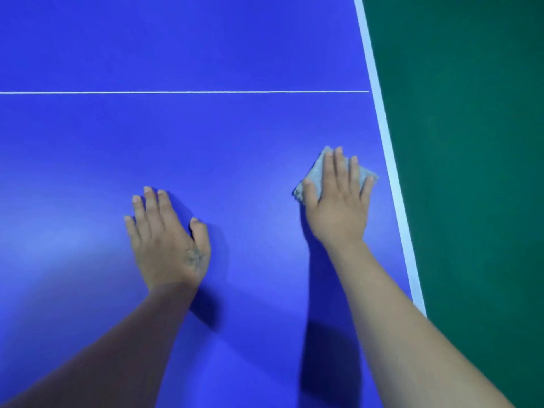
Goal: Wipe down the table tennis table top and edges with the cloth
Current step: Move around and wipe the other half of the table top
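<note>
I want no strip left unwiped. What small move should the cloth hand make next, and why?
Probably slide the right hand, pressing the cloth flat, sideways onto the white edge line; the cloth sits just short of it.

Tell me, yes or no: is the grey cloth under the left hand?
No: the folded grey cloth lies under the right hand, while the left hand rests flat on the bare blue table top.

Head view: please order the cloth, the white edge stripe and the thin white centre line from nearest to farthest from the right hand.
1. Cloth, directly under the right hand.
2. White edge stripe, to its right.
3. Thin white centre line, farther up the table.
</note>
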A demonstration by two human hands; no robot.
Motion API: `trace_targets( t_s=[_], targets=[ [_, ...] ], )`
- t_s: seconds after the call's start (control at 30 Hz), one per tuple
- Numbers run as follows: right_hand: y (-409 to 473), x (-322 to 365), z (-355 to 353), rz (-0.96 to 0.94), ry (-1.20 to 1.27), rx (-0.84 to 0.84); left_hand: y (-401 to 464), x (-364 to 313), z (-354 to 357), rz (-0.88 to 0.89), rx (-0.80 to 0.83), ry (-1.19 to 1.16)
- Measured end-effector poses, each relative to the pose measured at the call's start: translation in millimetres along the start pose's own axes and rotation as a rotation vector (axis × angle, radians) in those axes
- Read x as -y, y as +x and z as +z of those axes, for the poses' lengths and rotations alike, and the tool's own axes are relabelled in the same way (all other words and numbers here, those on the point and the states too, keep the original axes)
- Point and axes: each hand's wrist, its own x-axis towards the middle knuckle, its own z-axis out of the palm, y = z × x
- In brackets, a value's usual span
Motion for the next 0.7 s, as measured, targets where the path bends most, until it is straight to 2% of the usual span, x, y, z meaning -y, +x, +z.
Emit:
trace_targets(
  t_s=[0.13, 0.27, 0.4, 0.53, 0.7],
  targets=[
    [66, 4, -7, 0.122, 0.079, 0.041, 4, -59, 11, 0.055, 0.034, -0.031],
    [104, 38, -5, 0.044, 0.049, 0.084, 5, -96, 27, -0.035, 0.050, 0.016],
    [89, 65, 9, -0.120, 0.028, 0.002, 7, -97, 34, -0.045, 0.034, 0.066],
    [51, 56, 14, -0.205, 0.036, -0.054, 7, -98, 37, -0.049, 0.045, 0.086],
    [21, -4, 7, -0.129, 0.021, -0.059, 7, -98, 36, -0.056, 0.054, 0.106]
  ],
)
